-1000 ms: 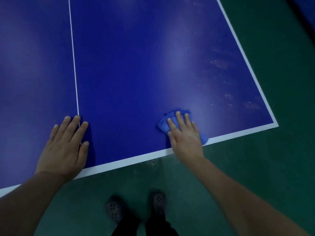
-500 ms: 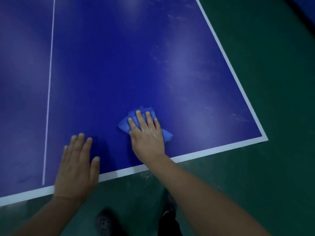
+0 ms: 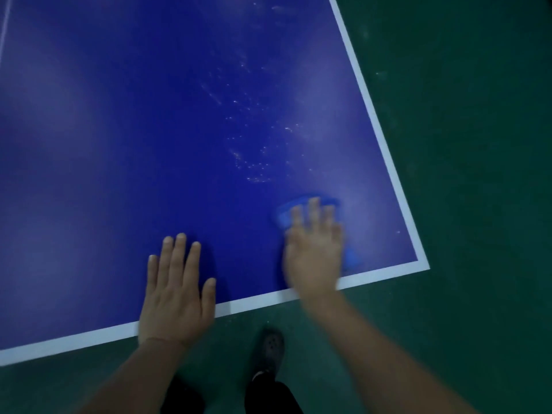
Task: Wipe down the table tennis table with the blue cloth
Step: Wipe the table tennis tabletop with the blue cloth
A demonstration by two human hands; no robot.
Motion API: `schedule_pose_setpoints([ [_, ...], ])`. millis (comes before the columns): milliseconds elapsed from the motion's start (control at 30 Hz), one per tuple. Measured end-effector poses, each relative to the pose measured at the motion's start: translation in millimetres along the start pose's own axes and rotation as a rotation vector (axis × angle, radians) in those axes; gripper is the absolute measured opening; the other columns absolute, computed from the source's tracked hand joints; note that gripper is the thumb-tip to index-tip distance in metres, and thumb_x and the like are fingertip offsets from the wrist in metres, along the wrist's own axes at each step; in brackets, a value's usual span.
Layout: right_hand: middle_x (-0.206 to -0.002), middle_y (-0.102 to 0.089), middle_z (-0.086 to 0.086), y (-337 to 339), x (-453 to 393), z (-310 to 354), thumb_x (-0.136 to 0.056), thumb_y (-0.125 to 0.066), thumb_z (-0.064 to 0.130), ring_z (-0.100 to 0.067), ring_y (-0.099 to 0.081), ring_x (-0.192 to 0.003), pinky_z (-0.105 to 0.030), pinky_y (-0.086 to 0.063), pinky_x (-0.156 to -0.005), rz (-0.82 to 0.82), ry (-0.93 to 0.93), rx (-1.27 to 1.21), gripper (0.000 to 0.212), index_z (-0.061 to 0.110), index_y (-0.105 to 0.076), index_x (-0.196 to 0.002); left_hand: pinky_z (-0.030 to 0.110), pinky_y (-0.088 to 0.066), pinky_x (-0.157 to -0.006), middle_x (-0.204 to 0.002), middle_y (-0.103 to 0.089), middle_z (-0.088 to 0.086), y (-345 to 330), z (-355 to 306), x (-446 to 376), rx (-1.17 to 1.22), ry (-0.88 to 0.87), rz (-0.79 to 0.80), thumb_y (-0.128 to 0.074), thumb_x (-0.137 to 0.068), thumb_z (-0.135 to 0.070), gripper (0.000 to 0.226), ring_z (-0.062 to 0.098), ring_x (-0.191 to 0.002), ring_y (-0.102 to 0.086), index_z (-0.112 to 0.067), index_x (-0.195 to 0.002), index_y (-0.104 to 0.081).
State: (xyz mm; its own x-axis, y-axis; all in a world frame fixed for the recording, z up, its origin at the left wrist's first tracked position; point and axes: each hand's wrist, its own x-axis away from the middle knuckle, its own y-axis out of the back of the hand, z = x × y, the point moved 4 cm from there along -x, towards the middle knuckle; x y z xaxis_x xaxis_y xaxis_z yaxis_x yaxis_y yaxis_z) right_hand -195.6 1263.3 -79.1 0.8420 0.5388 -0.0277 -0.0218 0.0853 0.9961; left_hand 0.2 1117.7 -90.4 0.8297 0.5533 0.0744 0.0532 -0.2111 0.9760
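Since half a second ago, the blue cloth (image 3: 310,209) has been carried to the right along the near edge, from just beside the left hand (image 3: 176,291) to a spot near the right corner of the table tennis table (image 3: 134,130). The cloth is pressed flat under the right hand (image 3: 313,249), whose fingers (image 3: 313,210) are laid out straight and slightly spread on top of it; the hand is blurred, so the thumb's position cannot be told. Cloth is seen beyond the fingertips and at the hand's right side. The left hand is rested palm-down on the table at its white border (image 3: 254,303), fingers straight and close together, nothing held. Pale specks (image 3: 254,168) are scattered on the surface beyond the cloth. One dark shoe (image 3: 268,351) is seen on the green floor (image 3: 463,174) between the forearms.
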Motion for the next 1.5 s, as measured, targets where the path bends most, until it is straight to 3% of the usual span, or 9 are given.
schedule_pose_setpoints([
  [133,-0.157,-0.039,-0.006,-5,15,8,-0.093,-0.04,0.031,-0.037,-0.035,-0.143,-0.054,-0.029,-0.114,0.099,0.356,-0.017,0.052,0.026,-0.05,-0.143,0.05,-0.004,-0.123,-0.161,-0.023,0.017,-2,-2,-1,-0.012,0.013,0.004,-0.024,-0.098,-0.046,0.068,0.03,-0.152,-0.01,-0.004,-0.151,-0.033],
  [300,-0.163,-0.028,-0.01,17,-49,-131,-0.104,-0.039,0.03,-0.038,-0.026,-0.147,-0.053,-0.027,-0.115,0.038,-0.232,0.083,0.047,0.02,-0.044,-0.15,0.049,-0.004,-0.123,-0.161,-0.024,0.017,3,-4,-1,-0.009,0.019,0.015,-0.024,-0.098,-0.043,0.067,0.031,-0.152,-0.013,-0.003,-0.15,-0.034],
  [400,-0.163,-0.027,-0.009,16,-37,-104,-0.104,-0.038,0.031,-0.038,-0.026,-0.148,-0.054,-0.026,-0.115,-0.034,-0.358,0.017,0.048,0.021,-0.043,-0.151,0.048,-0.003,-0.123,-0.161,-0.024,0.017,4,-5,-2,-0.015,0.02,0.017,-0.024,-0.098,-0.043,0.066,0.03,-0.152,-0.012,-0.003,-0.151,-0.034],
  [533,-0.159,-0.034,-0.009,-8,28,29,-0.094,-0.041,0.032,-0.038,-0.03,-0.145,-0.054,-0.025,-0.115,0.038,0.163,0.0,0.053,0.023,-0.045,-0.146,0.049,-0.004,-0.123,-0.16,-0.025,0.017,3,-4,-1,-0.012,0.02,0.003,-0.025,-0.098,-0.042,0.066,0.031,-0.151,-0.014,-0.003,-0.15,-0.033],
  [633,-0.159,-0.036,-0.005,-10,49,11,-0.092,-0.045,0.032,-0.036,-0.031,-0.145,-0.052,-0.025,-0.116,0.095,0.329,-0.044,0.052,0.028,-0.047,-0.144,0.052,-0.007,-0.123,-0.16,-0.026,0.018,3,-4,-2,0.01,0.028,-0.002,-0.026,-0.098,-0.042,0.067,0.032,-0.151,-0.015,-0.001,-0.15,-0.033],
  [900,-0.16,-0.032,-0.013,21,-22,-157,-0.1,-0.032,0.035,-0.042,-0.03,-0.145,-0.057,-0.03,-0.113,0.03,-0.272,0.059,0.054,0.016,-0.047,-0.148,0.049,-0.006,-0.123,-0.161,-0.023,0.017,3,-6,-1,-0.008,0.027,0.036,-0.025,-0.098,-0.044,0.066,0.03,-0.152,-0.012,-0.003,-0.149,-0.035],
  [1133,-0.155,-0.042,-0.008,2,20,-95,-0.099,-0.042,0.032,-0.037,-0.038,-0.142,-0.052,-0.032,-0.111,0.056,0.359,0.06,0.046,0.023,-0.054,-0.142,0.045,-0.002,-0.124,-0.161,-0.021,0.017,1,-6,-1,-0.014,0.023,0.049,-0.024,-0.098,-0.044,0.068,0.029,-0.152,-0.01,-0.002,-0.15,-0.034],
  [1333,-0.162,-0.029,-0.011,21,-67,-146,-0.105,-0.038,0.029,-0.039,-0.026,-0.148,-0.053,-0.026,-0.116,0.007,-0.142,0.065,0.047,0.018,-0.044,-0.15,0.046,-0.003,-0.124,-0.16,-0.023,0.02,5,-9,-1,-0.004,0.033,0.052,-0.026,-0.096,-0.042,0.068,0.032,-0.151,-0.014,0.001,-0.148,-0.037],
  [1500,-0.159,-0.037,-0.005,-4,-8,-79,-0.1,-0.04,0.034,-0.036,-0.032,-0.146,-0.051,-0.026,-0.115,0.065,0.393,0.046,0.046,0.026,-0.048,-0.144,0.046,-0.004,-0.124,-0.16,-0.024,0.02,6,-10,-2,-0.004,0.036,0.057,-0.028,-0.095,-0.042,0.069,0.032,-0.151,-0.014,0.002,-0.147,-0.038],
])
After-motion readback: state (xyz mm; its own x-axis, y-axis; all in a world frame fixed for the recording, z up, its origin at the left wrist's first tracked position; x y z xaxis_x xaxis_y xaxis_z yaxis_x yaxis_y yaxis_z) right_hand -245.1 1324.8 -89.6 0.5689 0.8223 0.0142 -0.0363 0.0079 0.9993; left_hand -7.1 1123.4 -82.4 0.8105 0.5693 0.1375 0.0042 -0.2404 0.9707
